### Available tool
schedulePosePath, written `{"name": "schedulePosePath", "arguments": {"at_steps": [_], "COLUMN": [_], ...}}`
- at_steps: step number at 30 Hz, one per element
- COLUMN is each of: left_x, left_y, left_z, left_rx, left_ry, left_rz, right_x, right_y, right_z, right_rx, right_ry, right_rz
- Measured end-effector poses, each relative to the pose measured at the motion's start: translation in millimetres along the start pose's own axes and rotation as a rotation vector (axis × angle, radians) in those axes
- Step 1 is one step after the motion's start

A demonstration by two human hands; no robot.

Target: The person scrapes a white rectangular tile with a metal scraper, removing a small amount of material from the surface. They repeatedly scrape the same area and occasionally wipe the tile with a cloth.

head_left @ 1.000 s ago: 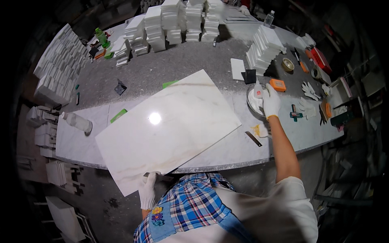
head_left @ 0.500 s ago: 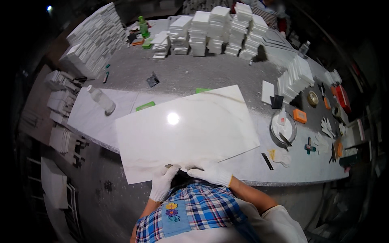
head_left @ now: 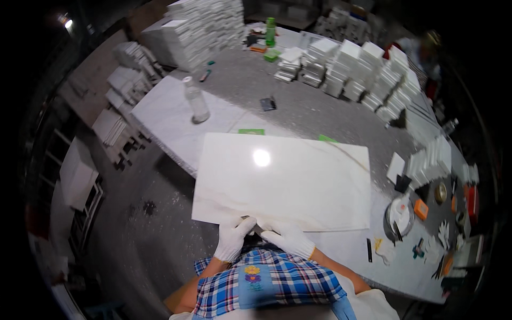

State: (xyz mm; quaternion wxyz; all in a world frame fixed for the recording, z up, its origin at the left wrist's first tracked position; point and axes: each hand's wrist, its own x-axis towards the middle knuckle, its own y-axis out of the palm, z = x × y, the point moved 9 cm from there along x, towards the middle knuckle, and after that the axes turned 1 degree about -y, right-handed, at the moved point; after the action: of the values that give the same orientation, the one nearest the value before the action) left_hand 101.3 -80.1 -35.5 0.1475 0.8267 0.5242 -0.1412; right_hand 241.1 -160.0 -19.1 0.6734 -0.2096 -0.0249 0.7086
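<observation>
A white rectangular slab with faint brown veins (head_left: 288,181) lies flat before me, its near edge by my body. Both hands wear white knit gloves. At the slab's near edge, left of its middle, my left hand (head_left: 233,237) is closed, thumb and fingers pinching a small dark flat piece (head_left: 248,217). Just beside it, my right hand (head_left: 288,238) has its fingers pressed together at the same edge; what lies under them is hidden. Green blocks (head_left: 251,132) show along the slab's far edge.
A clear bottle (head_left: 197,101) stands on the table at left. Stacks of white tiles (head_left: 341,66) line the far side. To the right are a bowl of white paste (head_left: 399,216), an orange box (head_left: 421,209), a dark flat blade (head_left: 369,249) and loose gloves (head_left: 444,234).
My view has turned left, so the table and slab appear rotated and shifted right. Both hands stay close together at the slab's near edge.
</observation>
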Motion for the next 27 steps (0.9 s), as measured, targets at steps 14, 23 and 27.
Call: {"name": "schedulePosePath", "arguments": {"at_steps": [14,23,27], "left_x": [55.4,49.9,55.4], "left_y": [-146.2,-120.4,-122.1], "left_z": [-29.3,-72.0,-77.3], "left_rx": [0.047,0.574,0.639], "left_ry": [0.252,0.844,0.891], "left_rz": [-0.447,-0.358,-0.320], "right_x": [58.0,96.2,109.7], "right_y": [35.6,27.1,21.8], "right_z": [-41.1,2.1,20.8], "right_rx": [0.325,0.481,0.311], "right_ry": [0.275,0.197,0.190], "right_rz": [0.047,-0.263,-0.226]}}
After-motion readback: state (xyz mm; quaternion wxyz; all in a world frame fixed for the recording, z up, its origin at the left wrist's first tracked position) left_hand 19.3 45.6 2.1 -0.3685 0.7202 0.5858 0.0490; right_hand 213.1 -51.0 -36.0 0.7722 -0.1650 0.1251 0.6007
